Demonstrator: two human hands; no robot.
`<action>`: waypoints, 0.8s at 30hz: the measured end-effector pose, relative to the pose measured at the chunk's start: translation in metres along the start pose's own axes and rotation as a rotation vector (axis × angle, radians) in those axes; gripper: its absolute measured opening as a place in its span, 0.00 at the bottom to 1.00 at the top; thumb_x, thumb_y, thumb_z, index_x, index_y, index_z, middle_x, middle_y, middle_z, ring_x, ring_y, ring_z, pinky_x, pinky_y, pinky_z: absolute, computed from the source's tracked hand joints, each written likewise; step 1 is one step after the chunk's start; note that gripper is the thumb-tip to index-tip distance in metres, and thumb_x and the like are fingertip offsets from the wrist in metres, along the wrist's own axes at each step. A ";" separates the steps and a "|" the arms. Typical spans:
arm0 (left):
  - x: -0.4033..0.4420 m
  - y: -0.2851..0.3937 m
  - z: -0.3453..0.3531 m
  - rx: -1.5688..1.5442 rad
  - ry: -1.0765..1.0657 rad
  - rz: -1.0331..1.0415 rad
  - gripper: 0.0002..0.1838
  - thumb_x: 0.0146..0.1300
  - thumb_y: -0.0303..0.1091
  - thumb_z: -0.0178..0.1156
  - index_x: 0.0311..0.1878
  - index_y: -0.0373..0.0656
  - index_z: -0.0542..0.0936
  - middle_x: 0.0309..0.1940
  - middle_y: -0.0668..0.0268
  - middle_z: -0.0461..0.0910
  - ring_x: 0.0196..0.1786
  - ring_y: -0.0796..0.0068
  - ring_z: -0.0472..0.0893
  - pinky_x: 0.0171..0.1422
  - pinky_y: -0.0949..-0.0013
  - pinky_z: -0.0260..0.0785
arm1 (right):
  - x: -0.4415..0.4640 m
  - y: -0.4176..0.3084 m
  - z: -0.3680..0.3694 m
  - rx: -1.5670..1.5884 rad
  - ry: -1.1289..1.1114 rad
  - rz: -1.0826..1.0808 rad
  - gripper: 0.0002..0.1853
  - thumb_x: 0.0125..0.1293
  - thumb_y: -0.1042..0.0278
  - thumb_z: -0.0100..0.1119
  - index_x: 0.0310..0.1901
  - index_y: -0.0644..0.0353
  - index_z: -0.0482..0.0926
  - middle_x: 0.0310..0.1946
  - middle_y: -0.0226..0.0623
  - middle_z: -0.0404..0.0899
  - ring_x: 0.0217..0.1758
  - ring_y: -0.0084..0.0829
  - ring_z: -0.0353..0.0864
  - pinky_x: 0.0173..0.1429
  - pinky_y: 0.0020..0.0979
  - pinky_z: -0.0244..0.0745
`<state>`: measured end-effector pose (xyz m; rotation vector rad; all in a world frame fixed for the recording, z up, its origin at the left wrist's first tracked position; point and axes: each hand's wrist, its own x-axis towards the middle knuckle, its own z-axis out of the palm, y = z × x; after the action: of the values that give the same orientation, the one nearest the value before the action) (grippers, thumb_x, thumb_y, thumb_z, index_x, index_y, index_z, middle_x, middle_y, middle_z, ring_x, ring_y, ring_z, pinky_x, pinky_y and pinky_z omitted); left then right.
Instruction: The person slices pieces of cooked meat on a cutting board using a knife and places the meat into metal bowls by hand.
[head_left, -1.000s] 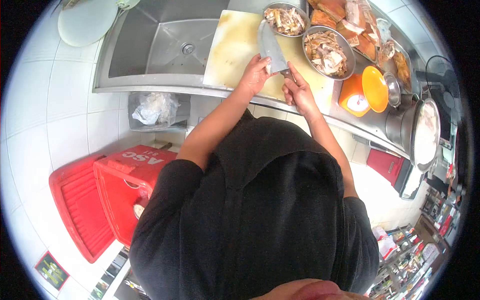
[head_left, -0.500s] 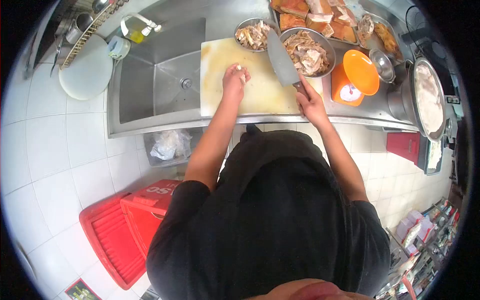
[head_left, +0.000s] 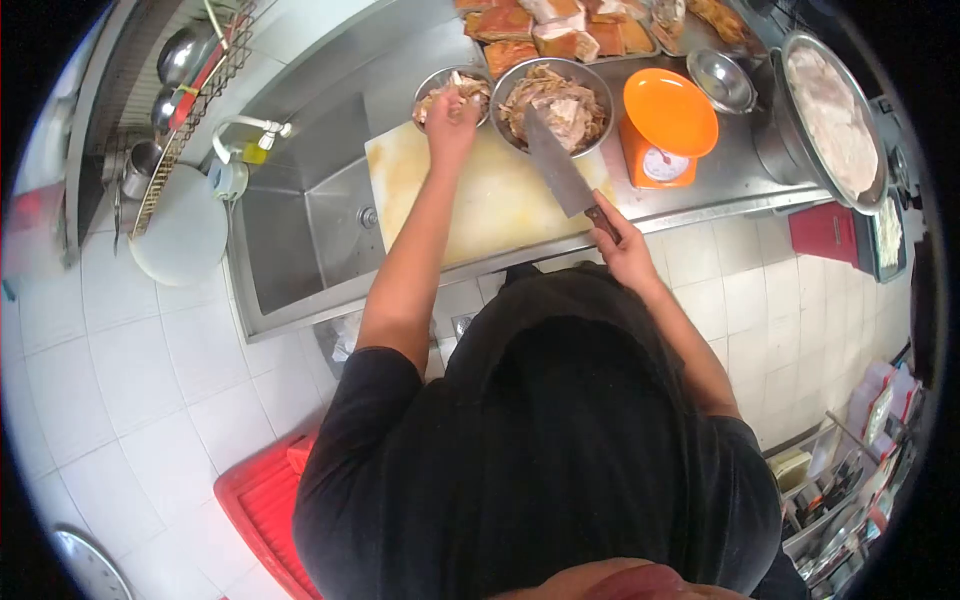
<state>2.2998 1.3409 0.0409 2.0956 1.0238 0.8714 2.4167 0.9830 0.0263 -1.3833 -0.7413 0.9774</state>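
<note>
Right hand (head_left: 628, 257): fingers closed round the handle of a broad knife (head_left: 562, 170). Blade points up and away from the body, over the cutting board (head_left: 485, 215), tip overlapping the large bowl (head_left: 608, 108). Can't tell if it touches rim or meat.

Board lies on the steel bench (head_left: 720, 150), beside the sink (head_left: 300, 215). Surface is stained yellow.

Left hand (head_left: 453, 130): reached across the board to the small bowl (head_left: 417, 103), fingers bent and partly closed at the small-bowl meat (head_left: 464, 80). Can't tell if a piece is pinched.

Large-bowl meat (head_left: 570, 112): shreds and small chunks, plus a bigger pale piece on top. Both bowls hold a fair amount.

Orange scale (head_left: 650, 165) just right of the large bowl, steel bowl (head_left: 722, 82) beyond it. Big pot (head_left: 775, 140) further right, wide pan with pale meat (head_left: 830, 115) next to it.

Far side: browned slabs (head_left: 505, 55) on a tray, in much larger pieces.

Status, my read: partway. Meat in both bowls is broken down; slabs aren't cut that small.
</note>
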 end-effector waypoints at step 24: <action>0.007 0.011 0.093 -0.531 -0.362 -0.379 0.20 0.74 0.28 0.59 0.67 0.38 0.77 0.55 0.57 0.83 0.48 0.68 0.85 0.47 0.60 0.89 | 0.006 -0.022 -0.029 0.109 0.308 -0.080 0.36 0.78 0.81 0.55 0.84 0.53 0.60 0.68 0.35 0.80 0.40 0.12 0.75 0.39 0.18 0.72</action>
<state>2.3799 1.3180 -0.0020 1.4758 0.8406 0.4792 2.4474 0.9768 0.0447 -1.3586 -0.5002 0.7102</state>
